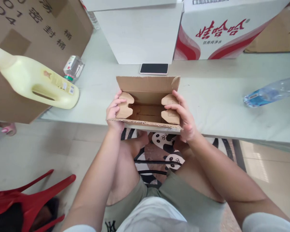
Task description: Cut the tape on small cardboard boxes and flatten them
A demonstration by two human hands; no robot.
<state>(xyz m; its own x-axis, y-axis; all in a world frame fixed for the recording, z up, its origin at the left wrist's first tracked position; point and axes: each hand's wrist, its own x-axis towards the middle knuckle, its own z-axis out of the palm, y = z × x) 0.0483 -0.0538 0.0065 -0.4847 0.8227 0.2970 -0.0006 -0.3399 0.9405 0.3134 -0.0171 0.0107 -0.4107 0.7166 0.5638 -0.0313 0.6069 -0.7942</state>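
A small brown cardboard box [148, 111] stands at the front edge of the table with its top open. Its two side flaps fold inward and the far flap stands up; the inside shows a bare brown bottom. My left hand [116, 111] grips the left end, fingers over the left flap. The right end is held by my right hand [183, 114], with its fingers on the right flap. Behind the box lies a black phone [154, 69].
A yellow jug [38, 80] and a small clear bottle [73, 67] are at the left beside a large carton [50, 25]. White boxes [142, 35] stand behind the phone. A plastic bottle [270, 93] lies at the right. A red stool [36, 199] is on the floor.
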